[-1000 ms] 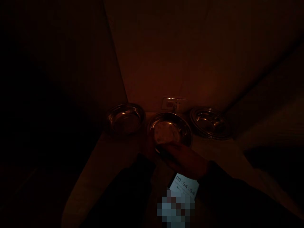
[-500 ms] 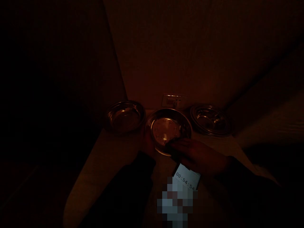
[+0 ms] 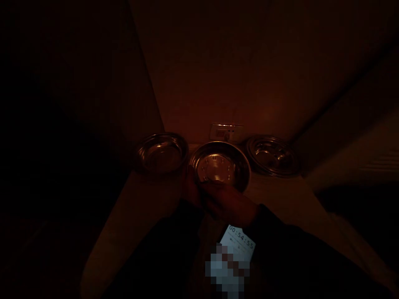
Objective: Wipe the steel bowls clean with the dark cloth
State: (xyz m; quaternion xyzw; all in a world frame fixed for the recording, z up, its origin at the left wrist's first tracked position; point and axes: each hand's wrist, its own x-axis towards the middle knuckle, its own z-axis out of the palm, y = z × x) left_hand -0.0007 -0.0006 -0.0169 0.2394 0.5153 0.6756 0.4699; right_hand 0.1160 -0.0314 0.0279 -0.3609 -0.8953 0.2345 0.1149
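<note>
In dim light, a round shiny metal dish (image 3: 218,165) with a ring of small marks on its floor sits tilted at the middle. My left hand (image 3: 192,189) is closed at its left side, thumb along the rim. Across the near rim lies my right hand (image 3: 227,201), its fingers bent toward the left hand. A dark patch shows under the right fingers; whether it is shadow or a held thing I cannot make out. Just below the right hand is a lit phone (image 3: 238,245) showing a running timer, its lower part pixelated.
Another deep metal dish (image 3: 162,153) stands at the left on the pale table (image 3: 286,207). Several stacked metal plates (image 3: 272,155), the top one divided, stand at the right. Behind is a wall with a socket panel (image 3: 226,132). Dark areas flank the table.
My right hand has slid left along the dish's near rim, closer to my left hand. The left hand stays at the rim. The view has shifted slightly and the phone's timer has advanced.
</note>
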